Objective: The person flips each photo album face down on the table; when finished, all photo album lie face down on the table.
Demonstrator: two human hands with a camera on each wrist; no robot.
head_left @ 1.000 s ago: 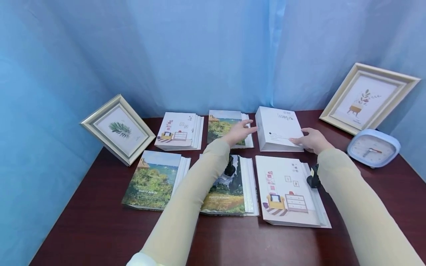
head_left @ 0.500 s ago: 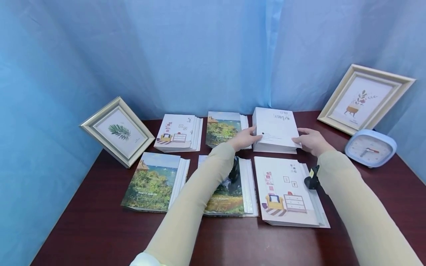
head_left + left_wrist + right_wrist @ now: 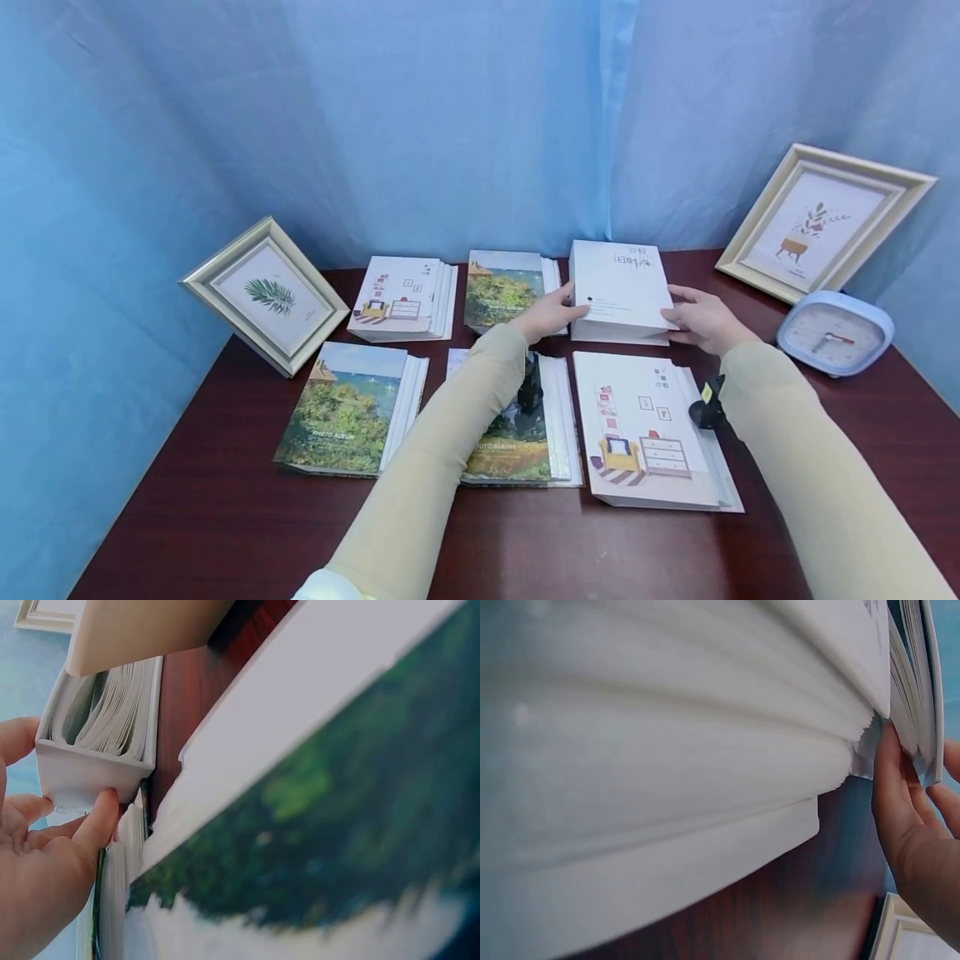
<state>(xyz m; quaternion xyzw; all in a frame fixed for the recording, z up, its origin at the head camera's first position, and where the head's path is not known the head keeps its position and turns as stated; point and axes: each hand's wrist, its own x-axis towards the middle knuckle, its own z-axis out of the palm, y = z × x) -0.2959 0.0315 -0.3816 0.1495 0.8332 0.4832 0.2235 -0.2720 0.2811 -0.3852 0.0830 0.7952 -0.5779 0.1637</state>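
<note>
Six photo albums lie on the dark wooden table [image 3: 225, 517], in two rows of three. In the back row's right-hand spot, just right of the frame's centre, sits the white album [image 3: 618, 287], and both hands are on it: the left hand [image 3: 551, 312] presses its thumb and fingers against the near left corner, and the right hand [image 3: 701, 318] holds the right edge with fingers curled around the pages. The left wrist view shows that thumb [image 3: 97, 825] flat against the album's end, its pages fanned above. The right wrist view shows the right fingers [image 3: 892, 795] tucked under the page edges. Three albums carry a green landscape cover: one back centre [image 3: 504, 287], one front left [image 3: 345, 408], and one front centre [image 3: 517, 429] partly under the left sleeve. Two show a furniture drawing: back left [image 3: 401, 296] and front right [image 3: 645, 429]. Two picture frames lean against the blue curtain, a leaf print [image 3: 266, 292] at the left and a plant print [image 3: 821, 218] at the upper right. One pale blue clock [image 3: 834, 333] stands near the right edge.
</note>
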